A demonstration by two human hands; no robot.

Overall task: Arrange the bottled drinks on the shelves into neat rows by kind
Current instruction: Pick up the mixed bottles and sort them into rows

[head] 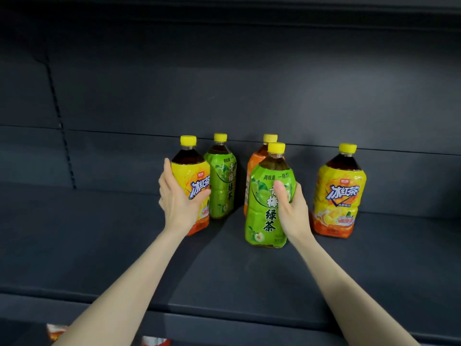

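the left hand curls fingers and thumb round a yellow iced-tea bottle, gripping it from its 9 o'clock side. the bottle's long axis is vertical and its cap points to 12 o'clock. the right hand grips the front green-tea bottle from 3 o'clock, thumb across the label; it is also upright, cap up, nearest the front of the dark shelf. at the left hand's 1 o'clock stands a second green-tea bottle. at the right hand's 11 o'clock an orange-labelled bottle is half hidden. at 3 o'clock, apart, another yellow bottle stands upright.
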